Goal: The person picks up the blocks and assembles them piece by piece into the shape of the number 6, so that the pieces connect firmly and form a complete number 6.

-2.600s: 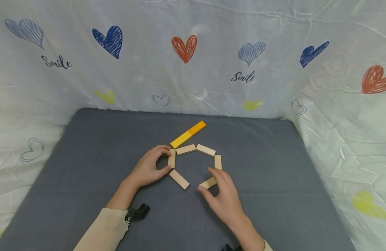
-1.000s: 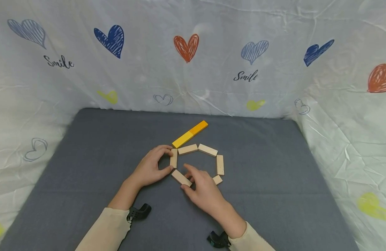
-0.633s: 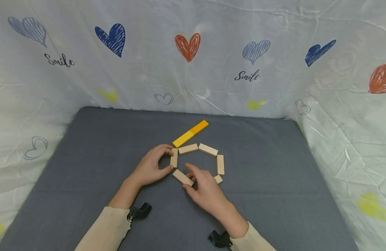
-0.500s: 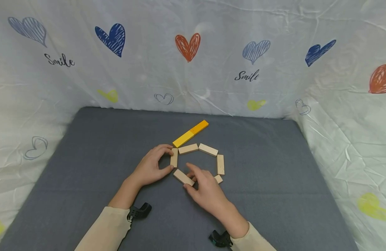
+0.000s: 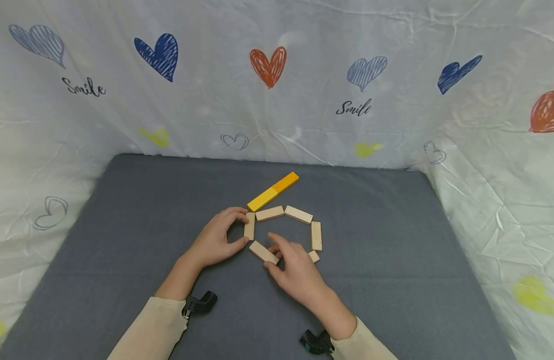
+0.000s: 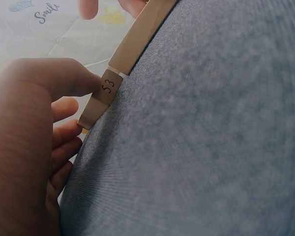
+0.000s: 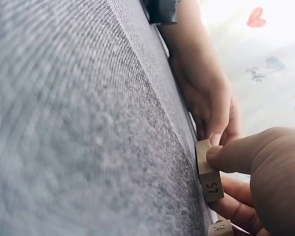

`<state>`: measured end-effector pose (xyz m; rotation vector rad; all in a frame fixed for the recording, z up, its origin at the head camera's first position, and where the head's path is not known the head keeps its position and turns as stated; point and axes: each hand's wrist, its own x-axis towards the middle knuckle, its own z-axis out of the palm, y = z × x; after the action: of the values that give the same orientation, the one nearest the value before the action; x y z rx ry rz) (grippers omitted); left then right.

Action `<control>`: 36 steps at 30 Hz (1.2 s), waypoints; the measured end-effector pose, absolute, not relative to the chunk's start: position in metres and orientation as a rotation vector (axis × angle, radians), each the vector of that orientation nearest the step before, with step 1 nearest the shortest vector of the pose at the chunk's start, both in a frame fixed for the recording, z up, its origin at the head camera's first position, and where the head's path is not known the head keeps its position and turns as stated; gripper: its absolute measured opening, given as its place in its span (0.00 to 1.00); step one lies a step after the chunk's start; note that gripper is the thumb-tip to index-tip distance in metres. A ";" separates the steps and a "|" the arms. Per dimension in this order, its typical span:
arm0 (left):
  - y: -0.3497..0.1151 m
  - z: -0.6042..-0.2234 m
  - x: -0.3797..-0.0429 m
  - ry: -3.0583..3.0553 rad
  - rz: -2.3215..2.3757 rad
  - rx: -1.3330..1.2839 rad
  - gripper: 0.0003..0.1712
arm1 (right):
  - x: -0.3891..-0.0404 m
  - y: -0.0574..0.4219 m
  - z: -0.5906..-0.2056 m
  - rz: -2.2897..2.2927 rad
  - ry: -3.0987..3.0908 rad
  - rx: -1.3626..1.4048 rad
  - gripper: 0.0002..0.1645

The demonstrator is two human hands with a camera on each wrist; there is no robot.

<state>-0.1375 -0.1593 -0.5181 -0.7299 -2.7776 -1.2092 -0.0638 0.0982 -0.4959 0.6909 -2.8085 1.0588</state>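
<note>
Plain wooden blocks lie flat in a rough ring. My left hand (image 5: 215,240) holds the upright-running left block (image 5: 249,226), thumb at its near end, fingertips at its far end. In the left wrist view that block's end (image 6: 109,87) reads 53. My right hand (image 5: 297,275) pinches the slanted lower-left block (image 5: 262,252) between thumb and fingers; its end (image 7: 212,188) is numbered in the right wrist view. This block's upper end sits close to the left block. Behind my right hand, the lower-right block (image 5: 314,256) is mostly hidden.
Two blocks (image 5: 269,213) form the ring's far side, and another block (image 5: 316,236) its right side. A yellow block (image 5: 261,199) and an orange block (image 5: 286,182) lie end to end beyond. Grey cloth (image 5: 394,260) covers the table; a heart-printed sheet (image 5: 304,120) hangs behind.
My right hand has moved left from the lower-right block to the lower-left one, which has since shifted slightly right and up towards the left block. My left hand keeps its place.
</note>
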 end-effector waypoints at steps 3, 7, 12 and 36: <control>-0.160 -0.518 -0.137 -2.778 -1.208 -0.730 0.24 | -0.065 0.098 -0.497 1.062 -2.806 0.692 0.43; -0.160 -0.519 -0.137 -2.781 -1.211 -0.724 0.23 | -0.066 0.097 -0.499 1.070 -2.804 0.694 0.43; -0.160 -0.520 -0.137 -2.786 -1.209 -0.721 0.23 | -0.067 0.097 -0.499 1.072 -2.810 0.700 0.43; -0.160 -0.520 -0.138 -2.793 -1.207 -0.722 0.23 | -0.059 0.156 -0.489 1.074 -2.770 0.788 0.47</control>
<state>-0.1383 -0.1595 -0.5198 -0.7224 -2.7929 -1.2072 -0.0587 0.1556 -0.4890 0.7880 -2.7697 1.0744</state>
